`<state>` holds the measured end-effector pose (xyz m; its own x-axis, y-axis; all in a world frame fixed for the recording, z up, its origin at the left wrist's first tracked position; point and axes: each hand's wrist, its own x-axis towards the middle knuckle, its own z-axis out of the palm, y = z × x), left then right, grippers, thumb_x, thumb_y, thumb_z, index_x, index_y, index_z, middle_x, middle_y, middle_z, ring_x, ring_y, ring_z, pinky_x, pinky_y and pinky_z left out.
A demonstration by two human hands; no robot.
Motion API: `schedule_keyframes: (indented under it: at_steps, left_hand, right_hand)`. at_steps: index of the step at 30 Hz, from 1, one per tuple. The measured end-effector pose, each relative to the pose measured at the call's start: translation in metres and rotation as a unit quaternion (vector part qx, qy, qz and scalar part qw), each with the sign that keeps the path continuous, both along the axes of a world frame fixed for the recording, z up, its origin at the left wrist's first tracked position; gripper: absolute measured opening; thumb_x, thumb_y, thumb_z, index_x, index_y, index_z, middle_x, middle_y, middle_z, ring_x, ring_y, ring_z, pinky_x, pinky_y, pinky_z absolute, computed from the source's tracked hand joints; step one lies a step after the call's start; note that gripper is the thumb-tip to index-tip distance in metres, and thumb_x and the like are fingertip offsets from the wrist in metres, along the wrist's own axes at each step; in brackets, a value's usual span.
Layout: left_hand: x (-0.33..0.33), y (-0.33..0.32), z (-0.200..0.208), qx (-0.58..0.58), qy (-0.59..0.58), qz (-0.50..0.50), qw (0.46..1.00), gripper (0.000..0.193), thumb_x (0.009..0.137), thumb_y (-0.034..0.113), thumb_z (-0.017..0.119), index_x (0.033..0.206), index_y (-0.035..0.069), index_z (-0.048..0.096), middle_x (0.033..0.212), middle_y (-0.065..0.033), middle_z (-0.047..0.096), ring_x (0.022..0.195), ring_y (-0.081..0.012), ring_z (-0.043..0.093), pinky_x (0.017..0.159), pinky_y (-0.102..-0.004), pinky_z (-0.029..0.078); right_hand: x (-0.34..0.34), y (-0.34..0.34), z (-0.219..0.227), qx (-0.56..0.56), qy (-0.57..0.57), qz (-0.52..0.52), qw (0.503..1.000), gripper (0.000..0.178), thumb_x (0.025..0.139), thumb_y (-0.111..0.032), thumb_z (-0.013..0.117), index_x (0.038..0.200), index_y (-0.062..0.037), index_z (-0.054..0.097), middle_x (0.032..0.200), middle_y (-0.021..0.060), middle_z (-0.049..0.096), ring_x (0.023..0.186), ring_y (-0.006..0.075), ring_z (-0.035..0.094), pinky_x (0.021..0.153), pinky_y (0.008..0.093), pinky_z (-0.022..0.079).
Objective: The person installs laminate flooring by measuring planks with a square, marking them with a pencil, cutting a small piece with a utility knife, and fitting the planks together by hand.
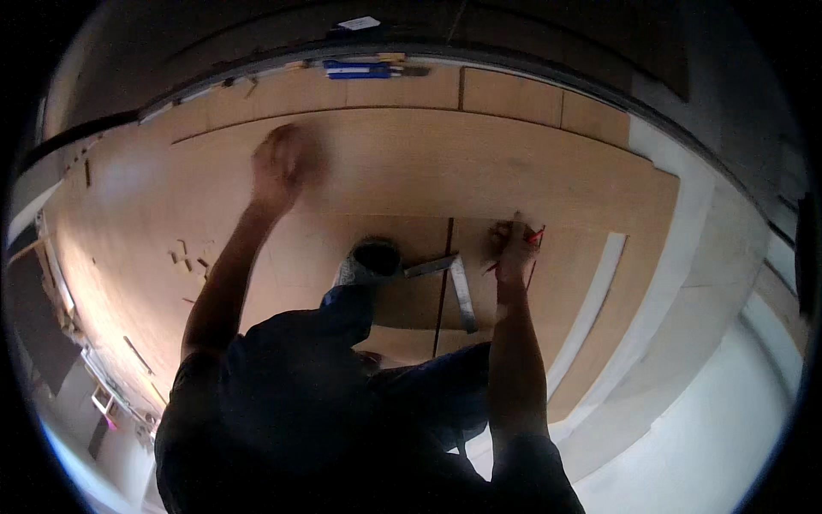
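Over the far left part of a wide light-brown wooden board (411, 158), my left hand (284, 161) is raised or sliding with its fingers curled; motion smears them, and I see nothing plainly held. My right hand (514, 254) rests low on the near edge of this board. Its fingers are closed round a thin red pencil (535, 236), partly hidden by the hand. Left of the right hand lies a metal try square (462, 291), angled across a dark seam in the wood below.
A blue-handled tool (358, 70) lies along the far edge. Small wood offcuts (190, 257) are scattered at left. A pale strip (591, 308) runs along the right side. My shoe (375, 257) stands on the wood between my arms.
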<state>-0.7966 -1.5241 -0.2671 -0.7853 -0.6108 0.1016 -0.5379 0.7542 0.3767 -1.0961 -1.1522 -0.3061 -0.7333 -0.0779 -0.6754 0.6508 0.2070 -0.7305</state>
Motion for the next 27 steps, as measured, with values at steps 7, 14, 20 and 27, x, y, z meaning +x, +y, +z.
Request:
schedule_keyframes:
  at_steps: [7, 14, 20, 27]
  left_hand:
    - [-0.237, 0.142, -0.032, 0.002, 0.025, -0.395, 0.918, 0.058, 0.095, 0.034, 0.062, 0.146, 0.009, 0.048, 0.158, -0.0117, 0.037, 0.148, -0.0308, 0.03, 0.123, -0.0517, 0.019]
    - [-0.311, 0.163, -0.028, -0.049, -0.019, -0.358, 0.932, 0.068, 0.098, 0.058, 0.044, 0.149, 0.013, 0.044, 0.158, -0.0106, 0.035, 0.148, -0.0275, 0.027, 0.123, -0.0503, 0.016]
    - [-0.307, 0.168, -0.055, -0.014, -0.009, -0.35, 0.937, 0.068, 0.095, 0.054, 0.051, 0.148, 0.012, 0.046, 0.159, -0.0115, 0.035, 0.15, -0.0284, 0.026, 0.122, -0.0537, 0.013]
    - [-0.315, 0.16, -0.04, 0.036, -0.004, -0.368, 0.929, 0.066, 0.091, 0.047, 0.062, 0.143, 0.008, 0.05, 0.157, -0.0148, 0.037, 0.147, -0.0328, 0.031, 0.122, -0.0532, 0.017]
  right_hand:
    - [0.008, -0.01, -0.001, 0.002, 0.02, 0.021, 1.0, 0.026, 0.101, -0.027, 0.065, 0.089, -0.0038, 0.064, 0.072, 0.0043, 0.066, 0.057, 0.0159, 0.062, 0.053, 0.0304, 0.052]
    - [0.001, 0.003, -0.016, -0.048, -0.029, -0.08, 0.995, 0.024, 0.1, -0.027, 0.065, 0.092, -0.0048, 0.065, 0.074, 0.0039, 0.065, 0.057, 0.0142, 0.06, 0.052, 0.0282, 0.048]
    - [0.004, -0.003, -0.008, 0.06, 0.006, 0.056, 0.997, 0.032, 0.1, -0.031, 0.066, 0.082, -0.006, 0.061, 0.068, 0.0024, 0.063, 0.053, 0.0107, 0.055, 0.046, 0.0265, 0.041]
    - [0.007, -0.002, -0.011, 0.03, 0.013, 0.005, 0.999, 0.021, 0.098, -0.019, 0.069, 0.087, -0.0038, 0.061, 0.076, 0.0033, 0.064, 0.062, 0.0122, 0.056, 0.056, 0.0301, 0.047]
